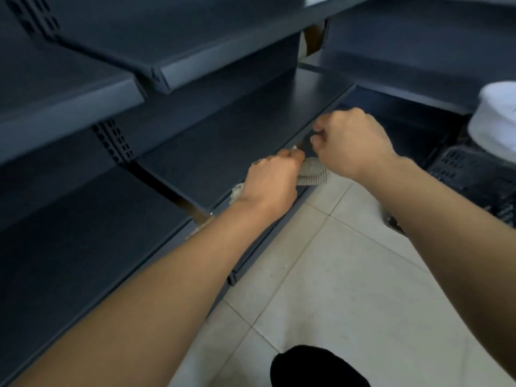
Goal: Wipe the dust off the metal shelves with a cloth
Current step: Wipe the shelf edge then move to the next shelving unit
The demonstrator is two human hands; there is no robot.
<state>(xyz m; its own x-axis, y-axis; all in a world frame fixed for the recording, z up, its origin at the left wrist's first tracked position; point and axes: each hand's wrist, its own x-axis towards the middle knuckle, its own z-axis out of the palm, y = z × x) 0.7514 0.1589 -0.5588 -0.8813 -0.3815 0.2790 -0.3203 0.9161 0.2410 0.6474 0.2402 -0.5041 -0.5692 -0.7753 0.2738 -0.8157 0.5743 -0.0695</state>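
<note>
Dark metal shelf (229, 141) gets its near edge wiped as a person's left hand (269, 181) clutches a ribbed cloth (312, 174) there, while the right hand (353, 141), fingers curled, pinches the cloth's far end, apparently to pull it taut.

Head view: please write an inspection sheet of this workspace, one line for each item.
Surface: dark metal shelf, bare, front edge being worked.
Job's things: ribbed cloth bunched at the shelf edge.
Clutter: white bundle and black crate at right.
Grippers: left hand closed on the cloth; right hand gripping its other end, as far as visible.
Cables: nothing seen.
Surroundings: pale tiled floor; more shelves above.
</note>
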